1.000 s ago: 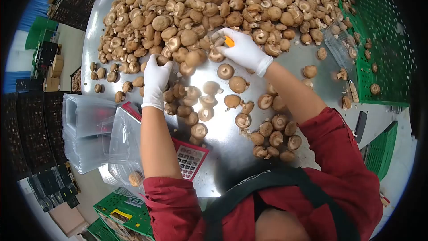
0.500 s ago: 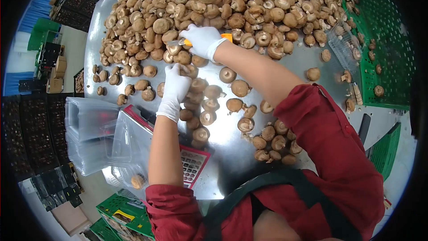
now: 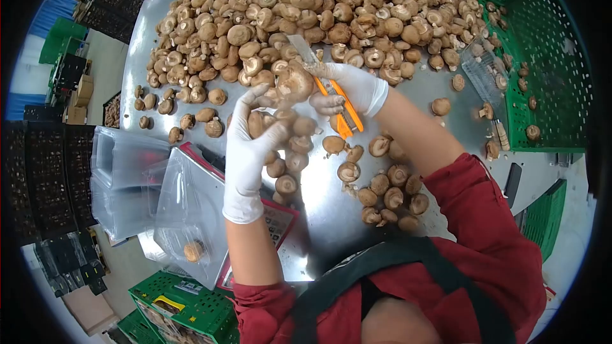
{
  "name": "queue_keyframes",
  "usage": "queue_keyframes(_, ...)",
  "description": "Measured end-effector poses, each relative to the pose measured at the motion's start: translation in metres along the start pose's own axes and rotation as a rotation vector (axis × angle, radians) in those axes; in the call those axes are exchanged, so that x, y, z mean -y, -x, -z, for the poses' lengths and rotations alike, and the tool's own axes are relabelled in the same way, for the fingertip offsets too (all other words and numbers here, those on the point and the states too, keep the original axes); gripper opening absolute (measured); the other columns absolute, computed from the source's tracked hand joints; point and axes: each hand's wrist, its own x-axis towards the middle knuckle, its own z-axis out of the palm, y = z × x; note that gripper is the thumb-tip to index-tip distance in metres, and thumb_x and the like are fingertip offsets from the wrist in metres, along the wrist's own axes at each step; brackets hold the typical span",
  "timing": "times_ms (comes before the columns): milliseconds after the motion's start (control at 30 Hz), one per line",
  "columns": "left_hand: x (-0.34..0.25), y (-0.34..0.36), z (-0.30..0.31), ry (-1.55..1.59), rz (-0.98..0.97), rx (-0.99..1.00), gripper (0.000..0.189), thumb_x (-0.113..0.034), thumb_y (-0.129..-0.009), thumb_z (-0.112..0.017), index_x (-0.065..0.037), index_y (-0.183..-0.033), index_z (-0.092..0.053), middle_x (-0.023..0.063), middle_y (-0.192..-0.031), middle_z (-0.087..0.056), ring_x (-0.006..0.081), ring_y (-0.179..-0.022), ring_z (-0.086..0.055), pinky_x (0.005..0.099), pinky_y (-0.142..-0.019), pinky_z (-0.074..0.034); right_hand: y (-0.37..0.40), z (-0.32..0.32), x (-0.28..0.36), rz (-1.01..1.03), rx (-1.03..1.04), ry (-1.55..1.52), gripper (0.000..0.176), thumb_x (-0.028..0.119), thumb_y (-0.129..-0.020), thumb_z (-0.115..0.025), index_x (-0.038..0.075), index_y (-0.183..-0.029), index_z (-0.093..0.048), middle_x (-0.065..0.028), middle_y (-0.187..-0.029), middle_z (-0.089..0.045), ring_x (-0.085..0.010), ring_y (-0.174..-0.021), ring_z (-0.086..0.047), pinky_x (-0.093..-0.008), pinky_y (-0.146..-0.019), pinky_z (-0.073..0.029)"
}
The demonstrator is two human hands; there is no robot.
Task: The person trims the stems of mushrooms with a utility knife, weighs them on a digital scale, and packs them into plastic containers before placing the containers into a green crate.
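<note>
My right hand (image 3: 347, 88), in a white glove, is closed round an orange utility knife (image 3: 344, 109) whose blade points up and left toward the pile. A large brown mushroom (image 3: 294, 83), slightly blurred, is right at my right fingertips, between the two hands. My left hand (image 3: 247, 146), also gloved, has its thumb and fingers spread in a curve. Within that curve, a smaller mushroom (image 3: 256, 125) shows beside the thumb. Several loose mushrooms (image 3: 286, 185) lie on the metal table just right of the left hand.
A big mushroom pile (image 3: 306, 9) covers the table's far side. Clear plastic trays (image 3: 124, 159) are stacked at left. A green crate (image 3: 548, 70) with a few mushrooms stands at right, near a wooden-handled tool (image 3: 502, 135). More mushrooms (image 3: 394, 197) sit near my body.
Both hands have drawn back from the pile's edge toward me. The knife has turned upright, and the large mushroom now shows between the hands. My left fingers have spread.
</note>
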Motion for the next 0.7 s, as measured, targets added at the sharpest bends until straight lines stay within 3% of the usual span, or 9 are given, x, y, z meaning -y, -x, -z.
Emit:
queue_keyframes(67,-0.002,0.010,-0.011,-0.047,-0.019,-0.005,0.067,0.004,-0.079,-0.070,-0.003,-0.140,-0.044,0.0062,-0.115,-0.057,0.0140,-0.106,-0.058,0.0266,-0.091,-0.049,0.006,-0.009,-0.011,0.013,-0.050,-0.074,0.033,0.039,-0.099,-0.052,0.007,-0.104,-0.059,-0.0034,-0.060,-0.056,-0.0085,-0.039,-0.044,-0.0218,-0.038,-0.039)
queue_keyframes(300,0.009,0.025,-0.015,-0.232,-0.127,-0.089,0.060,-0.001,-0.073,-0.075,0.000,-0.129,-0.055,0.0075,-0.116,-0.054,0.0175,-0.112,-0.053,0.0302,-0.098,-0.044,0.003,-0.010,-0.048,-0.125,0.098,-0.224,0.052,0.051,-0.102,-0.036,0.005,-0.109,-0.059,-0.0036,-0.048,-0.050,-0.0114,-0.039,-0.047,-0.0219,-0.037,-0.037)
queue_keyframes(433,0.015,0.032,-0.012,-0.333,-0.141,-0.124,0.062,0.001,-0.072,-0.074,0.001,-0.131,-0.055,0.0098,-0.123,-0.056,0.0176,-0.114,-0.055,0.0309,-0.100,-0.044,0.001,-0.027,-0.059,-0.106,-0.135,-0.165,0.045,0.048,-0.100,-0.046,0.007,-0.113,-0.057,-0.0096,-0.060,-0.056,-0.0120,-0.041,-0.047,-0.0225,-0.036,-0.036)
queue_keyframes(467,0.013,0.034,-0.012,-0.369,-0.143,-0.142,0.061,0.000,-0.072,-0.074,0.001,-0.130,-0.055,0.0101,-0.123,-0.056,0.0179,-0.114,-0.055,0.0312,-0.101,-0.044,-0.001,-0.022,-0.063,-0.081,-0.036,-0.160,0.042,0.046,-0.098,-0.052,0.008,-0.115,-0.056,-0.0114,-0.068,-0.058,-0.0119,-0.042,-0.046,-0.0228,-0.037,-0.036)
queue_keyframes(500,0.012,0.036,-0.012,-0.404,-0.146,-0.161,0.060,0.000,-0.072,-0.074,0.001,-0.129,-0.056,0.0103,-0.123,-0.056,0.0182,-0.113,-0.056,0.0315,-0.101,-0.043,-0.001,-0.023,-0.064,-0.090,-0.089,-0.141,0.041,0.046,-0.098,-0.051,0.009,-0.115,-0.056,-0.0108,-0.069,-0.058,-0.0117,-0.042,-0.046,-0.0229,-0.037,-0.036)
queue_keyframes(533,0.017,0.036,-0.010,-0.360,-0.162,-0.176,0.060,-0.008,-0.070,-0.074,-0.004,-0.127,-0.058,0.0102,-0.112,-0.056,0.0230,-0.107,-0.055,0.0319,-0.096,-0.043,-0.001,-0.030,-0.063,-0.098,-0.142,-0.120,0.039,0.045,-0.099,-0.051,0.010,-0.116,-0.055,-0.0101,-0.069,-0.058,-0.0115,-0.043,-0.046,-0.0230,-0.037,-0.036)
queue_keyframes(633,0.015,0.047,-0.005,-0.566,-0.237,-0.210,0.062,-0.003,-0.070,-0.076,-0.001,-0.129,-0.057,0.0105,-0.115,-0.058,0.0221,-0.108,-0.058,0.0314,-0.098,-0.044,0.000,-0.035,-0.061,-0.083,-0.173,0.021,0.033,0.041,-0.100,-0.051,0.012,-0.116,-0.055,-0.0068,-0.074,-0.059,-0.0102,-0.043,-0.046,-0.0228,-0.037,-0.035)
queue_keyframes(700,0.003,0.062,-0.007,-0.662,-0.193,-0.275,0.054,0.000,-0.070,-0.074,-0.003,-0.122,-0.060,0.0101,-0.103,-0.059,0.0225,-0.097,-0.061,0.0314,-0.089,-0.048,-0.001,-0.034,-0.059,-0.094,-0.125,0.131,0.031,0.039,-0.100,-0.051,0.013,-0.117,-0.054,-0.0050,-0.074,-0.058,-0.0096,-0.043,-0.046,-0.0229,-0.037,-0.035)
